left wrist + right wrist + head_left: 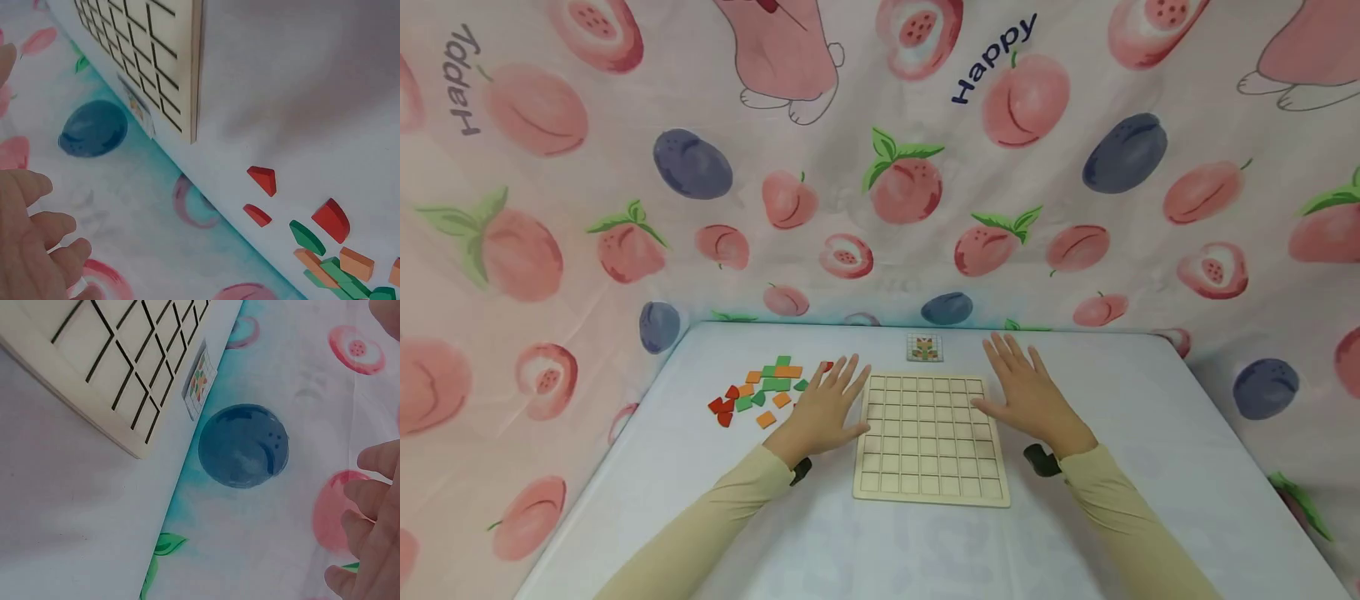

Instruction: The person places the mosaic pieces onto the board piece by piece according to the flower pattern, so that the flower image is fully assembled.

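A square wooden grid board (pixel 928 433) lies on the white table between the two hands. At its left edge my left hand (pixel 823 417) is spread with straight fingers, holding nothing. My right hand (pixel 1030 396) is spread likewise by the board's right edge, its thumb over the border. Left of the left hand lie loose flat pieces: green rectangles (pixel 777 384), orange squares (pixel 766 419) and red pieces (pixel 725 419). Some red pieces are partly hidden behind the left hand; in the left wrist view a red piece (pixel 332 220) shows fully. Behind the board sits a small pattern card (pixel 924 347).
A peach-printed cloth (pixel 850 208) hangs behind the table and along its sides. The white table (pixel 925 550) runs back to that cloth. Dark wrist devices (pixel 1042 460) sit under both cuffs.
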A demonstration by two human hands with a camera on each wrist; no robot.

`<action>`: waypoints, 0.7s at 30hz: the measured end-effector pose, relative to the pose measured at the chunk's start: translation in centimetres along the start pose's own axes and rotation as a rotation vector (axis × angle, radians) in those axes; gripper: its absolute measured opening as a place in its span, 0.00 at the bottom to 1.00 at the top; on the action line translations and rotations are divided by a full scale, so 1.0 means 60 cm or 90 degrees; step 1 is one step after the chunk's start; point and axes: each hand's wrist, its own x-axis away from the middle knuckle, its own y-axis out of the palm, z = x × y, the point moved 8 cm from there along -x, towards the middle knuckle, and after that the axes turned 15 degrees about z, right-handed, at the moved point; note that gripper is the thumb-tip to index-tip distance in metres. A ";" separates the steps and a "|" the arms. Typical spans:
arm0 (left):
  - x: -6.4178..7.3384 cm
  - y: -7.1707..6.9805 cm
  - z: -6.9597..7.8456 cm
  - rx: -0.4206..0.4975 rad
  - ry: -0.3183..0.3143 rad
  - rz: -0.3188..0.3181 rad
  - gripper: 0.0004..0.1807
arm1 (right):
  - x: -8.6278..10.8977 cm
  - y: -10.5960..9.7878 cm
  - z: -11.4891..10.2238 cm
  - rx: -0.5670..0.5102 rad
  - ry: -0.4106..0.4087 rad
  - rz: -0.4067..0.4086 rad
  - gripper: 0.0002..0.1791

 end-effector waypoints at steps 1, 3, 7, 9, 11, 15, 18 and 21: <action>0.003 -0.001 0.003 -0.006 0.009 -0.003 0.47 | 0.002 -0.001 -0.002 0.001 -0.005 0.001 0.52; 0.008 -0.003 0.010 -0.009 0.031 -0.003 0.46 | 0.006 -0.002 -0.004 0.006 -0.018 0.005 0.52; 0.019 0.004 0.020 -0.005 0.063 -0.021 0.46 | 0.017 0.000 -0.011 0.015 -0.045 0.009 0.53; 0.025 0.013 0.024 0.001 0.073 -0.036 0.46 | 0.024 0.002 -0.016 0.019 -0.066 0.013 0.52; 0.030 0.021 0.029 0.005 0.083 -0.053 0.46 | 0.032 0.006 -0.022 0.026 -0.090 0.015 0.52; 0.040 0.032 0.037 0.029 0.098 -0.075 0.47 | 0.050 0.011 -0.034 0.040 -0.146 0.036 0.51; 0.045 0.040 0.044 0.035 0.119 -0.078 0.47 | 0.063 0.016 -0.041 0.042 -0.177 0.041 0.50; 0.050 0.049 0.051 0.030 0.146 -0.082 0.47 | 0.077 0.020 -0.046 0.041 -0.200 0.028 0.49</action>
